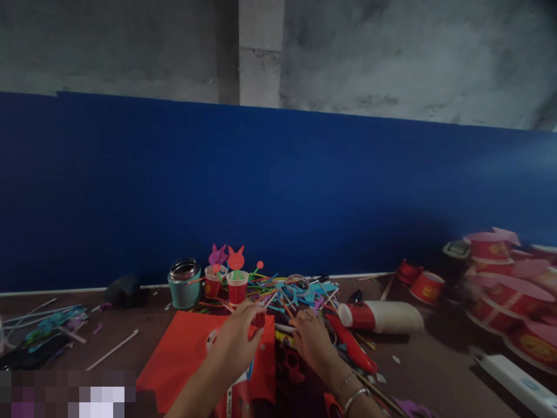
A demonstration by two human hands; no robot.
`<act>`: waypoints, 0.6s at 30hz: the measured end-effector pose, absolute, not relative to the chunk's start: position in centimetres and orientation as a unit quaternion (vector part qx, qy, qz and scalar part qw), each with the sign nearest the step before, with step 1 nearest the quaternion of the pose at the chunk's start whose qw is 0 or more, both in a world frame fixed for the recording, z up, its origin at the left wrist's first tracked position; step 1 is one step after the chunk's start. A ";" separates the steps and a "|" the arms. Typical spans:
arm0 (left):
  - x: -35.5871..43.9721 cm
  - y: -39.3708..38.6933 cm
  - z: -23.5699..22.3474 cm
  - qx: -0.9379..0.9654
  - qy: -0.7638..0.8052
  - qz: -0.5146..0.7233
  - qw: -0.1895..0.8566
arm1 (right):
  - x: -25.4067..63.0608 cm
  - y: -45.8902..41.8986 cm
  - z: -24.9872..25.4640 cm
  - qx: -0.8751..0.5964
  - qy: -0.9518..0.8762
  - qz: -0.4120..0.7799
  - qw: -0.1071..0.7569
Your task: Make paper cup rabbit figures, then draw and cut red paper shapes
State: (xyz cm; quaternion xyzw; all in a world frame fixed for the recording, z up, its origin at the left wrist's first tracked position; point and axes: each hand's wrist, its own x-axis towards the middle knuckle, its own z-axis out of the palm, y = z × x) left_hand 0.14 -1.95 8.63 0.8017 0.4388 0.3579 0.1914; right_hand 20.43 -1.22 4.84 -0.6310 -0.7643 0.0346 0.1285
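My left hand [237, 337] is over a sheet of red paper [174, 360], its thumb and fingers curved round a small dark red piece [260, 319]. Beneath that wrist lies a red-and-white printed item [235, 400], partly covered. My right hand [312, 337] reaches into a heap of straws and paper scraps [304, 293], fingers bent down; what they grip, if anything, is hidden. Close to its fingertips is a white strip [285, 328]. Behind my left hand stands a red paper cup [237, 288] with a red cat-eared head and green straw arms, beside a similar purple-headed cup [213, 284].
A teal flask [185, 287] stands open at the back left. Stacked paper cups [374, 317] lie on their side at right, near a red pen case [352, 345]. Red cup crafts [509, 296] and a white power strip [517, 380] occupy the far right. A blue partition [278, 191] rises behind.
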 end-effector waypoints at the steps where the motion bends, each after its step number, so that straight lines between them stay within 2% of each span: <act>1: 0.2 -1.9 8.6 0.802 0.438 0.359 0.189 | 20.5 -1.2 4.8 -0.633 -0.762 0.037 0.130; 10: 0.2 -1.8 8.4 0.807 0.430 0.361 0.183 | 21.0 -1.2 5.1 -0.648 -0.746 0.041 0.149; 13: 0.2 -1.8 8.1 0.807 0.440 0.358 0.163 | 21.4 -0.9 5.7 -0.657 -0.730 0.044 0.180; 16: 0.5 -2.1 8.1 0.811 0.444 0.357 0.136 | 21.2 -0.9 6.8 -0.647 -0.706 0.127 0.259; 18: 0.8 -2.5 8.4 0.819 0.439 0.353 0.113 | 20.5 -1.3 7.5 -0.598 -0.689 0.254 0.321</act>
